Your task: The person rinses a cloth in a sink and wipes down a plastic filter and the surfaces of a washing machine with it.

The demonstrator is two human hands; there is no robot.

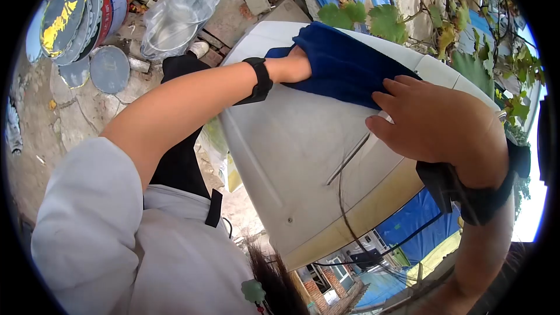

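Note:
A dark blue cloth [344, 67] lies bunched across the far part of a broad white, dusty panel [280, 140]. My left hand [294, 67] grips the cloth at its left end, its fingertips hidden in the folds. At the cloth's right end is my right hand [434, 116], back upward. Its fingers are apart and rest over the cloth's edge, with the thumb separate from them. Black bands circle both wrists. Below my right hand, a thin dark strip [349, 159] and a loose cable run along the panel.
Grey-lidded paint buckets [64, 20] stand at the upper left, beside a metal basin in clear plastic [175, 23]. Rubble and broken paving cover the ground. Leafy vines [388, 23] hang near the panel's far edge. A glossy lower surface mirrors buildings and blue sheeting [411, 227].

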